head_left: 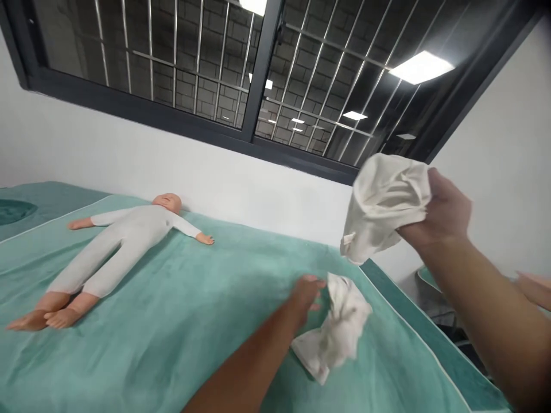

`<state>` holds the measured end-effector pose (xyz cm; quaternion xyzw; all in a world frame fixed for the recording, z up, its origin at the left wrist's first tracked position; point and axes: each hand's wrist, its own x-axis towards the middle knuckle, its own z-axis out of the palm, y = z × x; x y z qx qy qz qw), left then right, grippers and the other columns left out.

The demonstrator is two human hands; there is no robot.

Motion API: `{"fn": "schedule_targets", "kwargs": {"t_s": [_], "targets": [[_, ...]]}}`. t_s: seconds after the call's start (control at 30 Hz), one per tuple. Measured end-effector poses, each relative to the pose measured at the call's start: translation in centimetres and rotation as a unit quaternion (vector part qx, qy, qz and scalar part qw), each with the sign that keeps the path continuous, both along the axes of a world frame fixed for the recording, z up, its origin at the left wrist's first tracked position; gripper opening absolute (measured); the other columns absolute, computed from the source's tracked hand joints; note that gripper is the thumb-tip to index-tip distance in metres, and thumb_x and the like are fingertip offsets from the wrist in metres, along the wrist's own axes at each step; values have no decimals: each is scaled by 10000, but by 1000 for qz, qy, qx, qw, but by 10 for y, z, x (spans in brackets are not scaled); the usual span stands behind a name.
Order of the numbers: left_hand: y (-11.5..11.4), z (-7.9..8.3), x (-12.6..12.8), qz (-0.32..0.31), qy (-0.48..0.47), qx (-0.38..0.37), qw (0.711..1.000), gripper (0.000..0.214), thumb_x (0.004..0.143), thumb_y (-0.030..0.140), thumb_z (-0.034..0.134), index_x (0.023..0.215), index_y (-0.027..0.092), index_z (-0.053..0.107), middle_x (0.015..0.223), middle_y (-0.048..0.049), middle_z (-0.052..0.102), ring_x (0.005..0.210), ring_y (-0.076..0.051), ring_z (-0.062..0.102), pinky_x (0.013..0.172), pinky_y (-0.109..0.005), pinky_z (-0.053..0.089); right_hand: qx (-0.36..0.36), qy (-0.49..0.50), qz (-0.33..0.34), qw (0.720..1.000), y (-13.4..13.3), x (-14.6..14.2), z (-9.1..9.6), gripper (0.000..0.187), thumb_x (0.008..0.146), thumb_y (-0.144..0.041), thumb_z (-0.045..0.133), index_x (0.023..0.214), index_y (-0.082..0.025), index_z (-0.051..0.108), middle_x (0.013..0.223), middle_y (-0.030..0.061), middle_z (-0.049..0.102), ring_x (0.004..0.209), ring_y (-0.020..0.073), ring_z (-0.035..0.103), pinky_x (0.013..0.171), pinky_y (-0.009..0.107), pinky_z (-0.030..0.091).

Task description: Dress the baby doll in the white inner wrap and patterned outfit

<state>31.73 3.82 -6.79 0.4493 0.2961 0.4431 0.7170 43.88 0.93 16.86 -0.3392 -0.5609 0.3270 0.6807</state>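
High on the right, my right hand grips a white cloth garment by its side. The garment hangs bunched, with its wide opening facing me and a small tag at its lower left; its exact kind is unclear. My left hand reaches low over the green sheet, slightly blurred, thumb and fingers apart. Just right of its fingertips is a second crumpled white garment, also blurred. A baby doll in a white long-sleeved suit lies on its back at the left, arms spread and feet bare.
A green sheet with pale piping covers the table. Behind it stands a white wall under a dark-framed barred window. At the right edge is a skin-coloured shape that I cannot make out.
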Motion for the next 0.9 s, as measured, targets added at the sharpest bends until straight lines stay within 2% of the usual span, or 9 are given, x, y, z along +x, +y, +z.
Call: {"fn": "schedule_targets", "kwargs": {"t_s": [0.1, 0.17, 0.2, 0.3, 0.43, 0.53, 0.63, 0.8, 0.9], "targets": [[1, -11, -44, 100, 24, 6, 995, 450, 816, 238, 602, 1245, 179, 480, 1321, -133, 550, 1215, -249, 545, 982, -372, 457, -97, 6, 97, 991, 5, -36, -25, 193, 732, -395, 681, 846, -240, 684, 797, 31, 721, 906, 284, 662, 794, 412, 530], [6, -7, -95, 237, 0, 105, 966, 497, 800, 244, 611, 1274, 221, 461, 1416, -105, 480, 1268, -229, 507, 1007, -356, 439, -163, 13, 167, 972, 11, -57, -59, 185, 674, -345, 697, 777, -194, 672, 718, 40, 702, 841, 279, 670, 764, 399, 531], [7, 0, -121, 258, 9, 157, 953, 540, 797, 250, 624, 1307, 254, 447, 1467, -82, 430, 1329, -229, 446, 1030, -361, 422, -183, 16, 204, 962, 15, -69, -77, 168, 662, -330, 689, 738, -183, 660, 693, 42, 692, 814, 272, 670, 747, 385, 529], [2, 31, -181, 157, 78, 261, 949, 564, 763, 264, 676, 1302, 267, 510, 1471, -58, 441, 1382, -247, 370, 1086, -367, 363, -213, 16, 308, 927, 26, -104, -119, 150, 671, -318, 656, 681, -171, 632, 668, 41, 665, 750, 236, 650, 701, 336, 512], [-13, 65, -221, -47, 207, 241, 947, 465, 731, 369, 697, 1155, 194, 626, 1157, -80, 662, 1125, -293, 577, 918, -379, 476, -215, -31, 346, 913, 30, -132, -130, 205, 750, -363, 669, 743, -168, 606, 696, 7, 611, 674, 155, 573, 637, 257, 452], [-16, 73, -241, -29, 323, 231, 918, 375, 716, 437, 673, 976, 167, 659, 903, -46, 684, 919, -275, 624, 766, -353, 501, -187, -136, 272, 934, 28, -130, -131, 314, 807, -468, 641, 739, -185, 523, 687, -31, 519, 623, 114, 479, 585, 224, 374], [-15, 67, -258, 77, 471, 280, 833, 231, 751, 389, 616, 880, 199, 622, 802, -8, 650, 795, -225, 609, 668, -292, 448, -149, -346, 147, 915, 24, -118, -151, 354, 851, -509, 562, 709, -194, 484, 696, -33, 479, 640, 119, 440, 583, 231, 319], [-26, 54, -268, 213, 698, 378, 570, 150, 839, 184, 426, 861, 220, 570, 766, -23, 631, 698, -214, 580, 581, -290, 291, -69, -646, -67, 757, 12, -106, -188, 116, 857, -267, 505, 755, -213, 500, 703, -17, 521, 588, 134, 395, 552, 263, 228], [-35, 57, -268, 289, 727, 367, 503, 167, 875, 212, 399, 892, 214, 566, 772, -45, 635, 734, -233, 599, 577, -295, 266, 19, -649, -246, 720, 5, -102, -183, 76, 819, -149, 472, 780, -209, 497, 873, 39, 571, 693, 162, 463, 553, 276, 231]]}}
